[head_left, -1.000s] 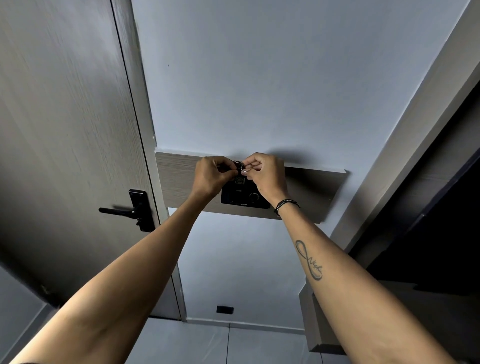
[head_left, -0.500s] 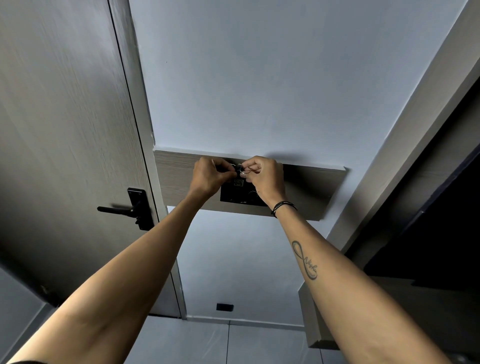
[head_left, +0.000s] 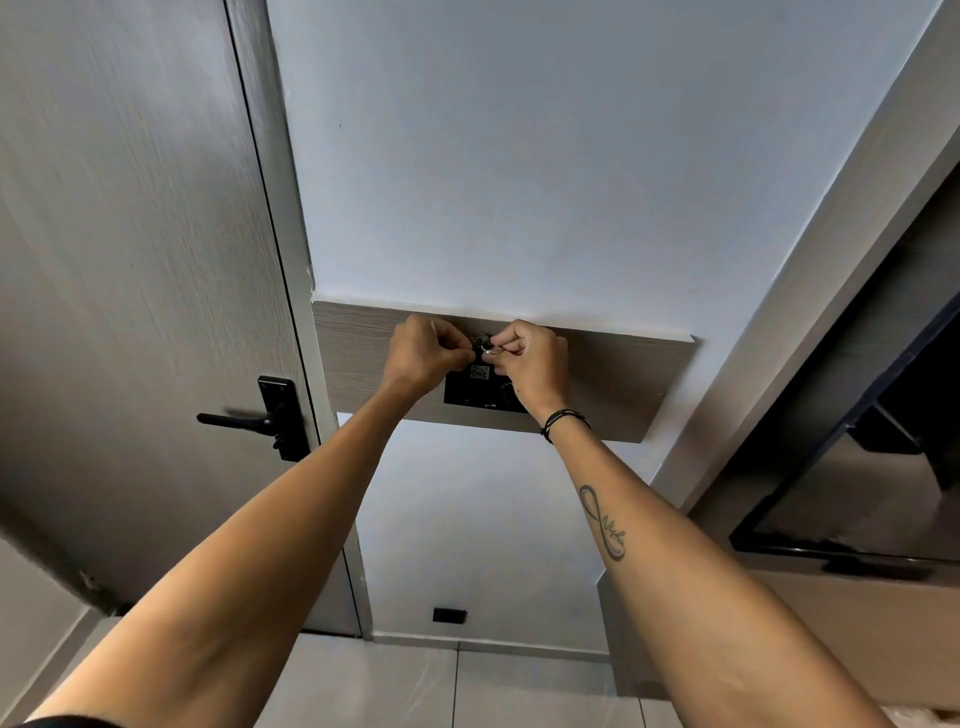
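A home hallway; grey door (head_left: 130, 260) with black handle (head_left: 244, 420); white wall (head_left: 519, 156); tiled floor (head_left: 467, 691); wall socket (head_left: 449, 615).

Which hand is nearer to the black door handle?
Left. The left hand is to the right of the door handle and a little higher in the picture; the right hand, pinching a metal ring, is just beyond the left hand, farther right.
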